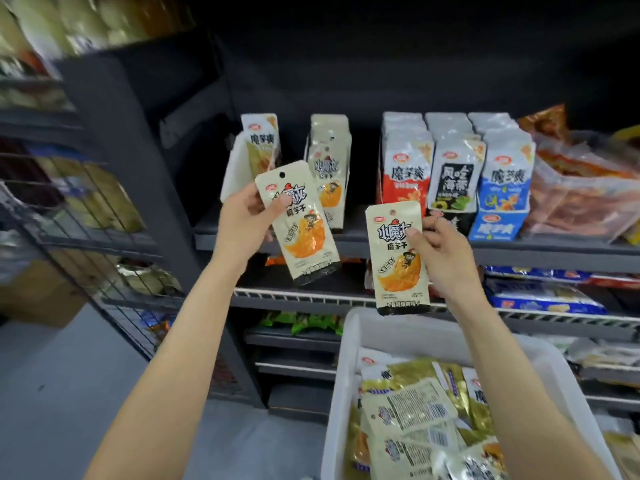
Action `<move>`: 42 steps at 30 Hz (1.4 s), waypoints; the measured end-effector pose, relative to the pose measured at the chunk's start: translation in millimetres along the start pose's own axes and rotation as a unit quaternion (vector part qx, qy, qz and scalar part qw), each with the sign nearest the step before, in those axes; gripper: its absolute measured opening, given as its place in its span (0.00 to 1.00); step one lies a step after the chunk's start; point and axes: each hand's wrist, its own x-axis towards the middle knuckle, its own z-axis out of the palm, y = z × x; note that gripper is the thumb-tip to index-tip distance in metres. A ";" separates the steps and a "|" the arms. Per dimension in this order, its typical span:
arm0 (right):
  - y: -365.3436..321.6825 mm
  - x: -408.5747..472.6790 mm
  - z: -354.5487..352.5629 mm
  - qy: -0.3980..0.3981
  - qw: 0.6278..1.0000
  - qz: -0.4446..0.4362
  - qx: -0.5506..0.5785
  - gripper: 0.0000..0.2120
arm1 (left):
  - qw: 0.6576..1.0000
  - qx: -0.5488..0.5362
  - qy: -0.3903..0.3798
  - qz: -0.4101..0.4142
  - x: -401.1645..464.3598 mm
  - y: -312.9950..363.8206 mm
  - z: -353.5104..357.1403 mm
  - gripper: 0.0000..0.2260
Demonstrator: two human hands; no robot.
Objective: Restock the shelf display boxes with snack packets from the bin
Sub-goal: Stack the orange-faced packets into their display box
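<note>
My left hand (246, 221) pinches a cream snack packet (302, 233) with an orange picture, tilted, in front of the shelf. A second matching packet (398, 268) hangs upright from my right hand (440, 251), above the white bin (337, 393). Several more packets (415, 420) lie loose in that bin at the lower right. On the shelf stand two display boxes: the left one (232, 168) nearly bare with one packet behind, the other (329, 168) holding the same cream packets.
Red, black and blue display boxes (453, 174) fill the shelf to the right, then clear bags of red snacks (585, 199). Lower shelves hold more packets. A wire rack (86, 216) with goods stands at the left, above grey floor (69, 393).
</note>
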 end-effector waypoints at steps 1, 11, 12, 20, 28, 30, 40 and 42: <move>-5.3 4.8 3.8 0.002 1.000 -0.003 0.014 0.03 | 1.000 0.004 0.002 0.009 7.1 0.7 -1.1 0.08; -38.8 39.2 26.4 0.114 0.988 -0.039 0.093 0.03 | 0.987 -0.018 0.060 0.147 59.6 18.6 23.3 0.02; -39.9 41.1 27.6 0.122 0.987 -0.038 0.102 0.01 | 0.987 -0.007 0.060 0.151 64.9 16.2 26.9 0.02; -52.6 59.4 33.7 0.161 0.977 -0.061 0.124 0.06 | 0.990 -0.003 0.045 0.133 96.6 -6.1 32.7 0.04; -61.4 90.6 47.9 0.190 0.966 -0.101 0.141 0.01 | 0.973 0.187 -0.100 0.095 110.4 -21.7 41.4 0.17; -59.8 100.1 55.1 0.180 0.970 -0.095 0.135 0.02 | 0.960 0.246 -0.078 0.105 109.4 -22.9 44.3 0.22; -68.3 131.8 92.4 0.116 0.986 -0.101 0.058 0.05 | 0.966 0.214 -0.143 0.029 106.8 -35.4 41.5 0.35; -70.0 136.2 97.0 0.110 0.986 -0.120 0.035 0.05 | 0.978 0.150 -0.142 0.013 101.2 -39.1 39.0 0.33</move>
